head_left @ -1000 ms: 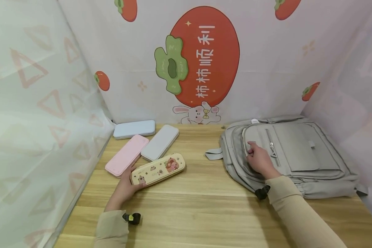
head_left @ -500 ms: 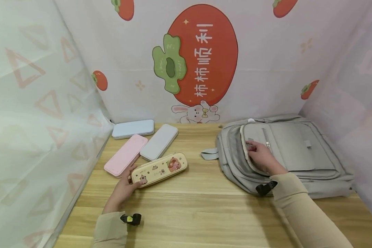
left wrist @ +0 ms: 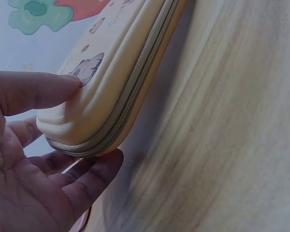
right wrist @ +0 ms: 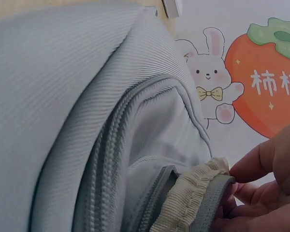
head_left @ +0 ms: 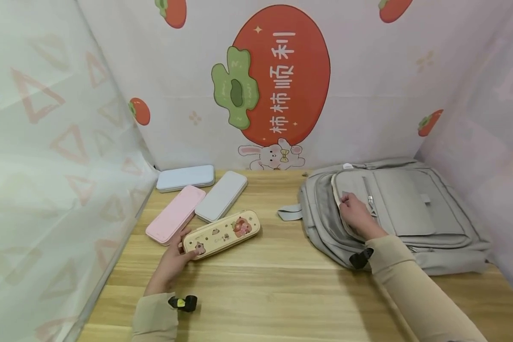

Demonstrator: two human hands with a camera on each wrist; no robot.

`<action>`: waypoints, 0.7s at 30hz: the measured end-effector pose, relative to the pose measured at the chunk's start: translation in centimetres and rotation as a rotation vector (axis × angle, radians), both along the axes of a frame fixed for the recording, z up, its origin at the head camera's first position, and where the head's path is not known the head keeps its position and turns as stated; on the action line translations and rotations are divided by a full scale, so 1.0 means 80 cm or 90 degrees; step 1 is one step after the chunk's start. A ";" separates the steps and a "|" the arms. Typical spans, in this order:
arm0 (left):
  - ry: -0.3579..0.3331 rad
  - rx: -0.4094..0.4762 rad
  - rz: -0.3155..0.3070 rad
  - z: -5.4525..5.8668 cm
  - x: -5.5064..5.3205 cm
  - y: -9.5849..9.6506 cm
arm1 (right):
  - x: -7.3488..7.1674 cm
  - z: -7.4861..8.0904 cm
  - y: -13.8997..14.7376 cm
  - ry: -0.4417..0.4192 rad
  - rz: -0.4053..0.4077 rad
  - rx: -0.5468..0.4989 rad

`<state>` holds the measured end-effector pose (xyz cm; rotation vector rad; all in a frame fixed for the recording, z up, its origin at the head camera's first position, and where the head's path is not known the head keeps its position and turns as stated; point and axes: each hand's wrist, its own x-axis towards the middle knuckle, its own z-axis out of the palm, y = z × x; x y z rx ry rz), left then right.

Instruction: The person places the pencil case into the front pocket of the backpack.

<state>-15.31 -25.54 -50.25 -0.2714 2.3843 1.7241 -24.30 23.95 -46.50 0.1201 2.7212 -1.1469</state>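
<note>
A cream zippered pencil case with cartoon animal prints is gripped at its left end by my left hand. In the left wrist view the thumb lies on the printed lid and the other fingers reach under the zipper edge. On the right a grey backpack lies flat, its front pocket unzipped. My right hand pinches the edge of the pocket flap, pulling it up from the bag. The right wrist view shows thumb and fingers at the flap's beige inner seam.
Behind the cream case lie a pink case, a white case and a light blue case. A grey strap sticks out from the backpack's left side. Printed cloth walls stand around the wooden table.
My right hand has taken hold of the pocket flap's edge and lifted it, so the pocket opening gapes wider. The cream case has shifted slightly right in my left hand.
</note>
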 end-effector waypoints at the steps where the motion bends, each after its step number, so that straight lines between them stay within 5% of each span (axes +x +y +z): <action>1: -0.001 0.002 0.002 0.000 0.000 0.000 | 0.001 0.000 0.001 0.005 0.005 0.005; 10: 0.004 -0.005 -0.006 -0.004 -0.001 0.000 | -0.003 -0.011 0.000 0.100 0.017 0.063; 21: 0.002 0.026 0.015 -0.004 0.004 0.002 | -0.019 -0.004 -0.006 0.132 0.062 0.151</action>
